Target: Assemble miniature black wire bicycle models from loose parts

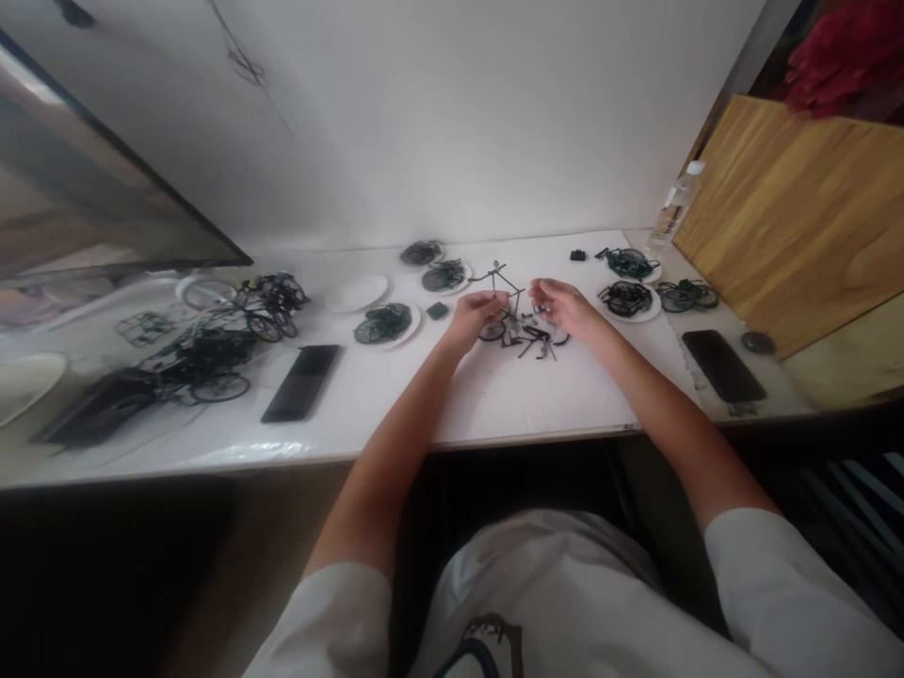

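My left hand (481, 315) is closed on a small dark bicycle frame (496, 275), which it holds up over the white board at the middle of the table. Just to the right of the frame is my right hand (561, 306), its fingers curved and a little apart; whether something small sits between them is too blurred to tell. Below and between the hands lie loose dark bicycle parts (538, 339), with a small wheel (492, 330) beside my left hand.
White plates with dark parts (416, 325) stand left and right of the hands. Two black phones (300, 383) (724, 365) flank the work area. Model bicycles (218, 363) are piled at left. A bottle (676, 202) stands by the wooden board (805, 217).
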`<state>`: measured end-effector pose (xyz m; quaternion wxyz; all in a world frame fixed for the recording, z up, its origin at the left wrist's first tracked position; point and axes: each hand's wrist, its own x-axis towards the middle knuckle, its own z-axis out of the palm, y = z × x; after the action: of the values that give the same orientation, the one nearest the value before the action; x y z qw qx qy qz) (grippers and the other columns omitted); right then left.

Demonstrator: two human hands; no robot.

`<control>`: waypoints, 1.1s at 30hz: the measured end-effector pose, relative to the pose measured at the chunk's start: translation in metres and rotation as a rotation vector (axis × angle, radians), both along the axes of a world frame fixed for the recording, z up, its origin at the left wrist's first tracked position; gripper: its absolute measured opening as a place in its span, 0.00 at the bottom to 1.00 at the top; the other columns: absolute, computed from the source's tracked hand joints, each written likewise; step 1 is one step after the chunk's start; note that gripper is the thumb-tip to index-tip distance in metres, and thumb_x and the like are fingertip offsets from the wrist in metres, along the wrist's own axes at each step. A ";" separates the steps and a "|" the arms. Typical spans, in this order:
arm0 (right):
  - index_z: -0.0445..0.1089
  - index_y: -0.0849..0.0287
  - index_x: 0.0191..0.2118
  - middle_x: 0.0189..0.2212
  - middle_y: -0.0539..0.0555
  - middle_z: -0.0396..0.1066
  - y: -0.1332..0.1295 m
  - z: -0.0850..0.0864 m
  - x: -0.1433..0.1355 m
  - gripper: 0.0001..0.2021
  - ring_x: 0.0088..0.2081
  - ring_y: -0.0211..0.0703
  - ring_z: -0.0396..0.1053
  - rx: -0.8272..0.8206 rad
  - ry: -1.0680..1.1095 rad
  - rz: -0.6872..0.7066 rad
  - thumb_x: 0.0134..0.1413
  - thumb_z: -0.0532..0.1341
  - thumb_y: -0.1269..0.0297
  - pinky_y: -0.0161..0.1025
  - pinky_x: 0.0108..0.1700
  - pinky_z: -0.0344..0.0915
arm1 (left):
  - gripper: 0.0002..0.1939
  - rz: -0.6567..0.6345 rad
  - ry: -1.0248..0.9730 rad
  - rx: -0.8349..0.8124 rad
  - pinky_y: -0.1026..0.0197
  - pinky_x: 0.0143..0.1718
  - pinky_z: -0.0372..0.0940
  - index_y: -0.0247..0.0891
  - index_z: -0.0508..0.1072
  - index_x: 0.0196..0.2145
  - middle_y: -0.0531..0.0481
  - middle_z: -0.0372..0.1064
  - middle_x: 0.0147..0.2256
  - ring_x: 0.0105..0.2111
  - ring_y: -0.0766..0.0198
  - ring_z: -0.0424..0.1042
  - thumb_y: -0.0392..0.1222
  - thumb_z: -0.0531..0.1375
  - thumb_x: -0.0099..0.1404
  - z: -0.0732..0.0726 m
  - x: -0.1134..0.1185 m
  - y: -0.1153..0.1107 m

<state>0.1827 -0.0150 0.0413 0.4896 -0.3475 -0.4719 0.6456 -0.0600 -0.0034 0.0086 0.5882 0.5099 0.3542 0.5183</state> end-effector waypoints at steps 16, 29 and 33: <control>0.86 0.58 0.38 0.25 0.51 0.72 -0.008 -0.012 -0.002 0.21 0.28 0.39 0.60 0.540 -0.872 0.047 0.58 0.73 0.42 0.40 0.34 0.55 | 0.23 0.034 0.100 -0.040 0.65 0.30 0.70 0.33 0.79 0.44 0.46 0.80 0.37 0.25 0.70 0.74 0.53 0.76 0.63 0.001 0.006 0.000; 0.88 0.55 0.48 0.33 0.53 0.72 -0.016 -0.014 -0.020 0.14 0.32 0.41 0.63 0.732 -1.112 0.178 0.60 0.76 0.55 0.40 0.37 0.54 | 0.17 0.074 0.119 -0.017 0.66 0.29 0.69 0.34 0.79 0.46 0.49 0.78 0.35 0.23 0.72 0.71 0.50 0.72 0.70 0.000 0.006 0.002; 0.88 0.55 0.42 0.32 0.53 0.72 -0.016 -0.017 -0.023 0.08 0.32 0.42 0.64 0.751 -1.120 0.209 0.64 0.74 0.58 0.40 0.38 0.55 | 0.15 0.088 0.116 -0.015 0.67 0.27 0.68 0.34 0.79 0.45 0.49 0.78 0.34 0.23 0.73 0.71 0.49 0.71 0.70 -0.001 0.006 0.004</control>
<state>0.1598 -0.0306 0.0246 0.1939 -0.3882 -0.8774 0.2048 -0.0539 0.0009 0.0079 0.5471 0.5187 0.4137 0.5104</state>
